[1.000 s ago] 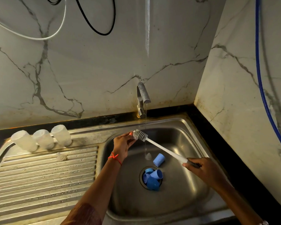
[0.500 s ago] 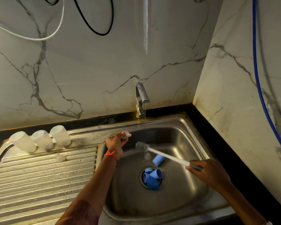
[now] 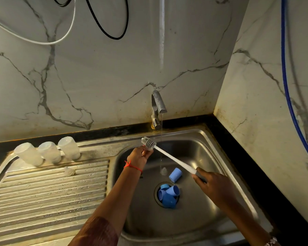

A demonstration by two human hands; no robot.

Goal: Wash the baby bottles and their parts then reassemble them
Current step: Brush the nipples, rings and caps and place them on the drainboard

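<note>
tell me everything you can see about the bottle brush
The bottle brush has a long slim white shaft, seemingly plastic, a grey ribbed head like silicone and a dark grip. It slants over the sink, head end higher, beside the thin water stream. The right hand grips its handle end; the left hand is against its head.

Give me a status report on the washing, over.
Left hand pinches small part against brush. Right hand grips its handle. Blue caps lie in drain. Tap running, nothing blocking.
</note>
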